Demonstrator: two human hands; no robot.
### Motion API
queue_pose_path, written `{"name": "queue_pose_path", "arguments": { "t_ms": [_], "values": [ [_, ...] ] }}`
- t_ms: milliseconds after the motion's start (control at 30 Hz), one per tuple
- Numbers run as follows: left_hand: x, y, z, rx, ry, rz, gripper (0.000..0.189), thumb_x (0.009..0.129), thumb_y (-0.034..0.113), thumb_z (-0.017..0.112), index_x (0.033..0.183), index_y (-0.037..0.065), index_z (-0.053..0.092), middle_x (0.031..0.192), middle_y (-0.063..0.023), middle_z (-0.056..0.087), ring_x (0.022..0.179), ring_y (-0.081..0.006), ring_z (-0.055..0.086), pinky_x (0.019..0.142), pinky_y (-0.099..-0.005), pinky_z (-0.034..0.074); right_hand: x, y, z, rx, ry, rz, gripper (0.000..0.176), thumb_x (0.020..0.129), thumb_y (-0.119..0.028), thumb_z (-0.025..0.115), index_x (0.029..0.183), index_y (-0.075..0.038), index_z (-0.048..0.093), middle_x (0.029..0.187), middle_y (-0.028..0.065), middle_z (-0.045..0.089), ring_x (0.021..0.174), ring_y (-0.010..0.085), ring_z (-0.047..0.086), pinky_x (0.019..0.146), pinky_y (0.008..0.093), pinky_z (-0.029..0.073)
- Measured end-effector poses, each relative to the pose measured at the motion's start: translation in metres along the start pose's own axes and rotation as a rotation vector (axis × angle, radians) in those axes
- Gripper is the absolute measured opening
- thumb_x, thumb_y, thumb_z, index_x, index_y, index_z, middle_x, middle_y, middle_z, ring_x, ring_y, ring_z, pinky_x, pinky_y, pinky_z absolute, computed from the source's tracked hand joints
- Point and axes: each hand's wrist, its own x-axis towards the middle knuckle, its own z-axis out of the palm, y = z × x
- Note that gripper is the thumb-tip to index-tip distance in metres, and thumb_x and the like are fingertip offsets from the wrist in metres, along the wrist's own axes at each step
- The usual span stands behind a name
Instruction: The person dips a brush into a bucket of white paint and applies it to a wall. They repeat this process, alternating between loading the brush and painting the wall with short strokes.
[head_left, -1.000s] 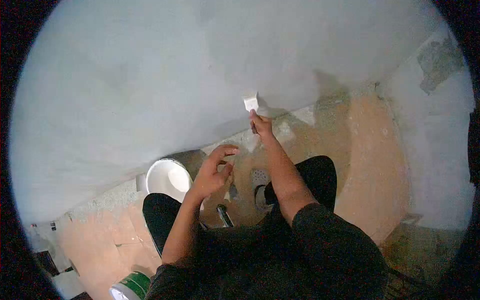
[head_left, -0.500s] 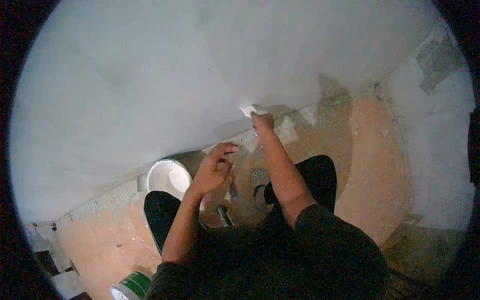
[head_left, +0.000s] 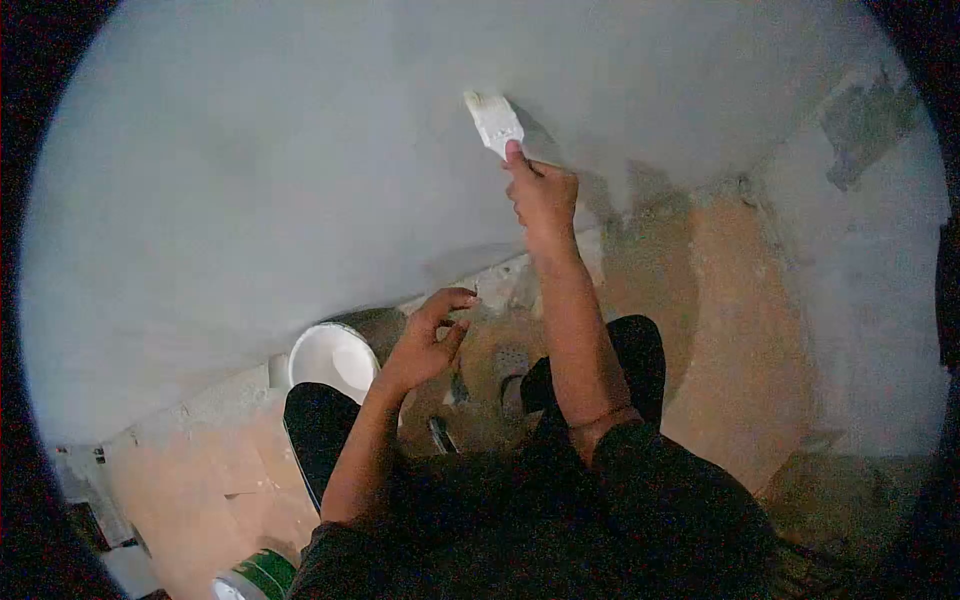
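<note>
My right hand [head_left: 545, 200] is wrapped round the handle of a white paintbrush [head_left: 497, 125]. Its bristles point up and to the left at the pale wall [head_left: 300, 150]; they look to be on or very near its surface. Lower down, my left hand [head_left: 430, 335] hovers with bent fingers and a gap between thumb and forefinger, nothing visible held in it. Just left of that hand stands a white bucket [head_left: 305, 365] on the floor against the wall, partly covered by my knee.
A green and white paint bucket [head_left: 265, 575] stands on the orange-brown floor [head_left: 200, 480] at lower left. To the right, another wall [head_left: 870, 270] has a grey patch [head_left: 865, 130]. Rough, crumbly edging runs along the wall's foot. Dark items lie at far left.
My right hand has moved up the wall with the paintbrush, away from the floor edge, and the brush now shows in full. My left hand has hardly moved.
</note>
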Motion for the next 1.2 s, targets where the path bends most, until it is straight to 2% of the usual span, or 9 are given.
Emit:
{"name": "queue_pose_path", "arguments": {
  "t_ms": [233, 467, 767, 833, 867, 900, 967, 1067, 1200],
  "values": [
    [-0.004, -0.005, -0.006, 0.044, 0.022, 0.068, 0.032, 0.087, 0.0, 0.053, 0.117, 0.011, 0.055, 0.123, -0.0111, 0.055, 0.112, -0.0256, 0.054, 0.086, -0.0344, 0.048, 0.045, 0.091, 0.005, 0.115, -0.132, 0.191, 0.049, 0.081, -0.051, 0.069, 0.076, -0.002, 0.063, 0.052, -0.0045, 0.041, 0.039, 0.0046, 0.032, 0.037, 0.0224, 0.023],
    [-0.003, 0.004, -0.006, -0.015, -0.002, 0.018, 0.03, 0.091, 0.002, 0.051, 0.119, 0.011, 0.054, 0.126, -0.0099, 0.053, 0.119, -0.0261, 0.05, 0.096, -0.039, 0.042, 0.052, 0.17, -0.001, -0.009, -0.114, 0.263, 0.06, 0.078, -0.061, 0.066, 0.07, -0.001, 0.059, 0.05, 0.0018, 0.047, 0.035, 0.0104, 0.041, 0.033, 0.0264, 0.028],
    [-0.005, -0.002, -0.004, 0.017, -0.018, 0.048, 0.032, 0.089, 0.001, 0.052, 0.119, 0.011, 0.054, 0.127, -0.0087, 0.052, 0.119, -0.0253, 0.049, 0.096, -0.0376, 0.043, 0.049, 0.208, -0.021, -0.239, -0.158, 0.562, 0.055, 0.086, -0.05, 0.062, 0.069, 0.002, 0.06, 0.056, 0.0087, 0.058, 0.036, 0.0168, 0.045, 0.035, 0.035, 0.038],
    [-0.005, -0.006, -0.002, 0.042, -0.019, 0.034, 0.033, 0.088, -0.001, 0.053, 0.119, 0.011, 0.055, 0.127, -0.0087, 0.052, 0.118, -0.0251, 0.05, 0.095, -0.0372, 0.043, 0.062, 0.19, -0.016, -0.35, -0.311, 0.375, 0.048, 0.087, -0.043, 0.061, 0.07, 0.002, 0.06, 0.06, 0.0122, 0.06, 0.037, 0.0216, 0.049, 0.041, 0.0372, 0.043],
    [-0.005, -0.009, -0.002, 0.038, -0.001, 0.068, 0.032, 0.088, 0.0, 0.053, 0.118, 0.011, 0.055, 0.125, -0.0097, 0.053, 0.115, -0.0258, 0.052, 0.092, -0.0368, 0.045, 0.118, 0.272, -0.017, -0.466, -0.343, -0.353, 0.043, 0.088, -0.036, 0.058, 0.07, 0.002, 0.059, 0.055, 0.0136, 0.057, 0.041, 0.0248, 0.052, 0.046, 0.037, 0.046],
    [-0.003, -0.01, -0.002, 0.033, 0.015, 0.101, 0.031, 0.088, 0.002, 0.054, 0.118, 0.011, 0.055, 0.123, -0.0107, 0.054, 0.112, -0.0265, 0.053, 0.088, -0.0364, 0.047, 0.102, 0.218, -0.024, -0.467, -0.344, -0.351, 0.043, 0.088, -0.036, 0.058, 0.07, 0.002, 0.059, 0.055, 0.0136, 0.057, 0.041, 0.0248, 0.052, 0.046, 0.037, 0.046],
    [-0.002, -0.011, -0.002, 0.044, 0.017, 0.106, 0.031, 0.089, 0.002, 0.054, 0.118, 0.012, 0.055, 0.123, -0.0105, 0.054, 0.113, -0.0265, 0.053, 0.087, -0.0364, 0.048, 0.05, 0.1, 0.007, -0.466, -0.054, 0.205, 0.047, 0.088, -0.04, 0.057, 0.061, -0.001, 0.059, 0.049, 0.0122, 0.054, 0.045, 0.0252, 0.055, 0.051, 0.0398, 0.047],
    [-0.003, -0.006, 0.0, 0.068, 0.007, 0.113, 0.031, 0.089, 0.002, 0.054, 0.118, 0.012, 0.054, 0.124, -0.0102, 0.054, 0.113, -0.0264, 0.053, 0.087, -0.0364, 0.048, 0.034, 0.059, 0.005, -0.235, -0.091, 0.12, 0.041, 0.088, -0.034, 0.064, 0.066, -0.001, 0.06, 0.049, 0.0015, 0.047, 0.039, 0.0092, 0.039, 0.036, 0.0268, 0.027],
    [-0.003, -0.008, 0.003, 0.064, 0.002, 0.094, 0.03, 0.089, 0.003, 0.054, 0.118, 0.011, 0.054, 0.124, -0.0108, 0.054, 0.113, -0.0262, 0.053, 0.087, -0.0365, 0.048, 0.002, -0.005, 0.003, -0.25, -0.065, -0.073, 0.044, 0.087, -0.041, 0.065, 0.071, -0.001, 0.064, 0.049, -0.0008, 0.045, 0.039, 0.0075, 0.037, 0.037, 0.025, 0.025]
  ]
}}
